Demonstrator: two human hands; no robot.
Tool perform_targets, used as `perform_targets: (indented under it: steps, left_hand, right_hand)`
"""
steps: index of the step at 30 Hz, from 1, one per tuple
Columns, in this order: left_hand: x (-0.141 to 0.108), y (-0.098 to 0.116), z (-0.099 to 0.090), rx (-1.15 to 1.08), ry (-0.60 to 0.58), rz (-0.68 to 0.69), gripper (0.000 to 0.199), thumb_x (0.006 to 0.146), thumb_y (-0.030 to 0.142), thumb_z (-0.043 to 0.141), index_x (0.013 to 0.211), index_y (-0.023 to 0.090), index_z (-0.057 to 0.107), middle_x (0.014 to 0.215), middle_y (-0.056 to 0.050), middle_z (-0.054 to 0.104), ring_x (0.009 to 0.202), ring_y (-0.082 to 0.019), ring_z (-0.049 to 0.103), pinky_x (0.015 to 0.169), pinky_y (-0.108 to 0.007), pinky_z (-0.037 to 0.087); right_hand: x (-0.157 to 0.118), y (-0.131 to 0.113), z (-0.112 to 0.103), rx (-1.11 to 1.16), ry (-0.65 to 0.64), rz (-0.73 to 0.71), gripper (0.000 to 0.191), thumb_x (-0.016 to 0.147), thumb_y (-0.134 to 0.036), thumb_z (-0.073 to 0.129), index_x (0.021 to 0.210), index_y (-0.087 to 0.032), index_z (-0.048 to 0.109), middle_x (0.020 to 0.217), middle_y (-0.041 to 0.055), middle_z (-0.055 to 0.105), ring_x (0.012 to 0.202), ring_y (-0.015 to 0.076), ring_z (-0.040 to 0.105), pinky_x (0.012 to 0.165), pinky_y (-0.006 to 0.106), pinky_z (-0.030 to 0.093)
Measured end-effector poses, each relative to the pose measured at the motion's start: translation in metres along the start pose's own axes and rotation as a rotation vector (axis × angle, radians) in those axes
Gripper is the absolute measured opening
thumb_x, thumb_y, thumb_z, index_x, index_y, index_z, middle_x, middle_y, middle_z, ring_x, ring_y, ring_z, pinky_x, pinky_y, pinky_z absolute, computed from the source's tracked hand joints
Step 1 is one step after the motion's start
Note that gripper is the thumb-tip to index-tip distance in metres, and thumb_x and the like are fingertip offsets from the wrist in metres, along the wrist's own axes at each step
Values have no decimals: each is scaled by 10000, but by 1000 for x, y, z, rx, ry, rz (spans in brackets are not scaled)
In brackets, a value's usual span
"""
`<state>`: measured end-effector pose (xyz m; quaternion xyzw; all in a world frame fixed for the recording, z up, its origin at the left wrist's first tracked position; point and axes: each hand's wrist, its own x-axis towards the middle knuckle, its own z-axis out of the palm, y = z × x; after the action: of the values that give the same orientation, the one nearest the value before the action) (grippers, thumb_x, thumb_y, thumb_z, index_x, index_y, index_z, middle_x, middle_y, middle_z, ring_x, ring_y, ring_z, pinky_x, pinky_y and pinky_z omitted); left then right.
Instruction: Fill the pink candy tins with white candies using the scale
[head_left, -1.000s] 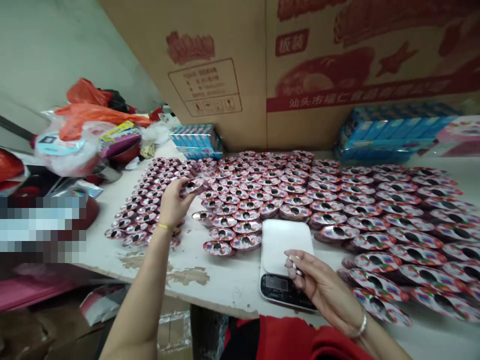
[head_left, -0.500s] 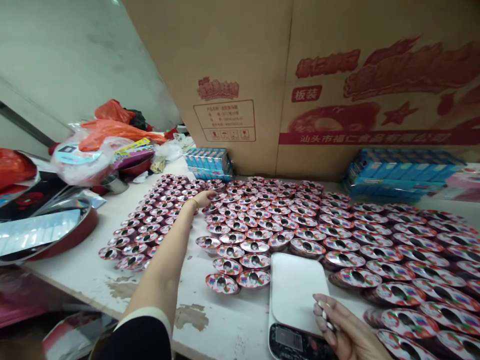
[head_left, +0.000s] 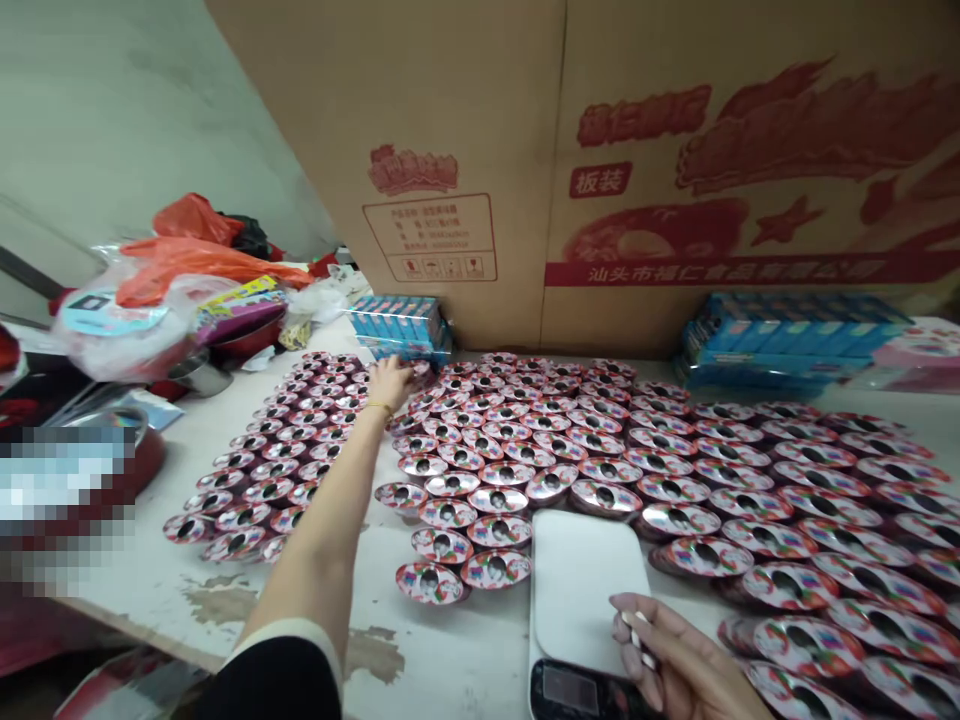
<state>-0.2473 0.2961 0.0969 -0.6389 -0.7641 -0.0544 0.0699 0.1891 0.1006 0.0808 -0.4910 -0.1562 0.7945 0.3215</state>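
**Left hand** (head_left: 391, 383): mine, arm stretched out across the table, a thin gold bracelet (head_left: 379, 407) at the wrist and a black sleeve (head_left: 277, 680) at the upper arm. Fingers lie close together, at the far end of the gap between two blocks of packets, resting on or just against the nearest ones. Whether they pinch one I cannot tell from this view.

**Right hand** (head_left: 679, 665): mine, low in the frame, fingers loosely curled and bunched. It sits at the right edge of the scale's platform. Its pale fingertips (head_left: 628, 625) may hold something small and white, or that may only be the nails; the view is too poor to say.

**Oval foil packets** (head_left: 495, 570): many, shiny, red-patterned, each with a dark central opening. They lie in overlapping rows on the table, in a smaller block left of my arm and a larger one right of it, running around the scale.

**Digital kitchen scale** (head_left: 581, 590): white platform, black display base, at the near edge of the table.

**Table** (head_left: 214, 605): white top, worn and peeling.

**Behind:** a large printed cardboard carton (head_left: 622, 150), with blue boxed goods (head_left: 397, 325) stacked against it. Orange plastic bags (head_left: 202, 265) lie heaped at far left.
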Motion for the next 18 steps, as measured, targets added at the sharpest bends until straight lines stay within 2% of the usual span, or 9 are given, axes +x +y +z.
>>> perform_targets:
  steps: [2, 4, 5, 7, 9, 12, 14, 16, 18]
  left_hand:
    - [-15, 6, -19, -23, 42, 30, 176, 857, 274, 498, 909, 170, 630, 1200, -131, 483, 1139, -288, 431, 939, -440, 357]
    - [-37, 24, -37, -79, 67, 106, 181, 867, 287, 486, 928, 169, 608, 1189, -120, 485, 1106, -252, 464, 936, -400, 379]
    - [-50, 38, -45, -126, 76, 169, 176, 863, 312, 504, 922, 174, 595, 1170, -110, 493, 1080, -233, 482, 923, -371, 395]
    - [-84, 77, -57, -295, 93, 391, 162, 839, 328, 553, 907, 183, 572, 1081, -86, 538, 1004, -207, 523, 865, -333, 429]
    - [-123, 123, -62, -442, 9, 563, 175, 827, 270, 564, 980, 190, 542, 991, -57, 581, 891, -173, 554, 790, -302, 448]
    - [-176, 186, -54, -530, -83, 693, 269, 802, 202, 568, 1065, 192, 513, 951, -44, 619, 825, -162, 573, 731, -293, 448]
    - [-197, 215, -41, -531, -113, 739, 290, 801, 205, 570, 1084, 187, 507, 967, -52, 633, 853, -178, 585, 741, -310, 445]
    - [-206, 230, -29, -504, -127, 758, 299, 818, 230, 567, 1106, 178, 502, 990, -62, 641, 882, -194, 595, 749, -326, 439]
    - [-207, 234, -23, -486, -131, 777, 344, 839, 265, 569, 1159, 170, 487, 1035, -79, 645, 925, -207, 601, 770, -340, 437]
  right_hand:
    - [-7, -4, -1, -37, 4, -33, 358, 603, -397, 852, 861, -180, 731, 781, 43, 630, 578, 89, 503, 546, 208, 475]
    - [-12, -7, -4, -72, -6, -65, 336, 644, -385, 832, 867, -161, 718, 762, 35, 616, 581, 82, 498, 534, 192, 448]
    - [-14, -8, -6, -81, -18, -80, 336, 648, -380, 831, 864, -153, 710, 760, 33, 610, 587, 83, 502, 518, 185, 431]
    - [-16, -10, -12, -88, -40, -119, 337, 661, -379, 823, 865, -143, 694, 766, 31, 605, 583, 79, 501, 482, 177, 394]
    - [-18, -11, -18, -89, -51, -151, 331, 684, -385, 806, 866, -138, 682, 764, 30, 602, 578, 76, 501, 459, 175, 365]
    - [-23, -12, -26, -89, -54, -194, 321, 705, -385, 790, 869, -135, 672, 761, 28, 603, 574, 74, 498, 453, 179, 350]
    - [-28, -10, -30, -87, -62, -225, 313, 715, -382, 783, 865, -133, 665, 759, 26, 605, 565, 70, 491, 453, 181, 344]
    - [-32, -8, -35, -82, -66, -242, 311, 720, -383, 778, 858, -132, 657, 759, 25, 607, 562, 68, 490, 455, 183, 344]
    - [-35, -7, -38, -72, -63, -237, 318, 717, -385, 778, 861, -132, 652, 764, 26, 610, 570, 71, 500, 460, 183, 349]
